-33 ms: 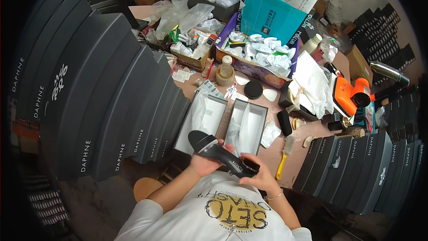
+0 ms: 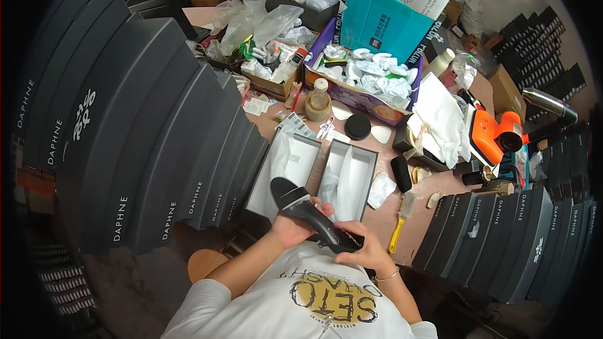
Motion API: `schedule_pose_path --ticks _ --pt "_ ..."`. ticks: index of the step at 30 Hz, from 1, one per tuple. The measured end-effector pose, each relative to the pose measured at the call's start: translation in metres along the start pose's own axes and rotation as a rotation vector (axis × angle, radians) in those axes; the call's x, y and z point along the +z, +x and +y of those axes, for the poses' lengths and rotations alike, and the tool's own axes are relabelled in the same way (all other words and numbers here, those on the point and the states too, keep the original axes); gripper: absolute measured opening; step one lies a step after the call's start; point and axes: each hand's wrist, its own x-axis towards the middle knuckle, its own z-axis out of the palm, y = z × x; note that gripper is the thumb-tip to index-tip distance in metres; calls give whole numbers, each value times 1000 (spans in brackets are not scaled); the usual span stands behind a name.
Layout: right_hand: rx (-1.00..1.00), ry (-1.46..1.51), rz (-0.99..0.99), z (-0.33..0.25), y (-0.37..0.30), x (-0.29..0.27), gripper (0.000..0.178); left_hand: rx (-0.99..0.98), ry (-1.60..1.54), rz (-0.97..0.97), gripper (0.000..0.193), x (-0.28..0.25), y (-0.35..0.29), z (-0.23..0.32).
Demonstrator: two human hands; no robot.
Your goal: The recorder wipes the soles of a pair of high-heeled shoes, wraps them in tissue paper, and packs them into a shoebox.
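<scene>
A black sandal (image 2: 309, 213) with a broad band across its toe lies slantwise over my lap, its toe end up and to the left. Around its middle, from below, my left hand (image 2: 290, 231) is closed, with fingertips showing on the far side. My right hand (image 2: 366, 245) grips the other end, thumb on the near edge and fingers along the far edge. Just beyond the sandal stand two open shoe-box halves, a left one (image 2: 304, 164) and a right one (image 2: 370, 158), with white tissue paper inside.
Tall stacks of dark shoe boxes rise at left (image 2: 151, 125) and right (image 2: 502, 238). On the table are a yellow-handled brush (image 2: 400, 223), a black round tin (image 2: 357, 127), a jar (image 2: 318, 105), a purple carton (image 2: 358, 95) of crumpled paper and an orange tool (image 2: 487, 135).
The sandal has turned slightly in my hands, its toe end shifting a little up and to the right. Both hands keep their hold.
</scene>
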Motion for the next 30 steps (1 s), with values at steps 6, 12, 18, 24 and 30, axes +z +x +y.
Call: schedule_pose_path --ticks 6,12,18,24,30 --pt "295 910 295 50 -39 -20 70 832 1771 517 29 -3 -28 60" --pt "154 1207 378 71 -56 -5 70 873 2243 433 50 -32 -64 35" --pt "202 1352 611 64 -37 -5 70 668 2539 423 26 -94 -33 35" --pt "88 1872 473 64 -18 -7 64 1168 1977 569 6 -26 -20 69" --pt "61 1884 406 63 -15 -12 65 888 1158 505 15 8 18 65"
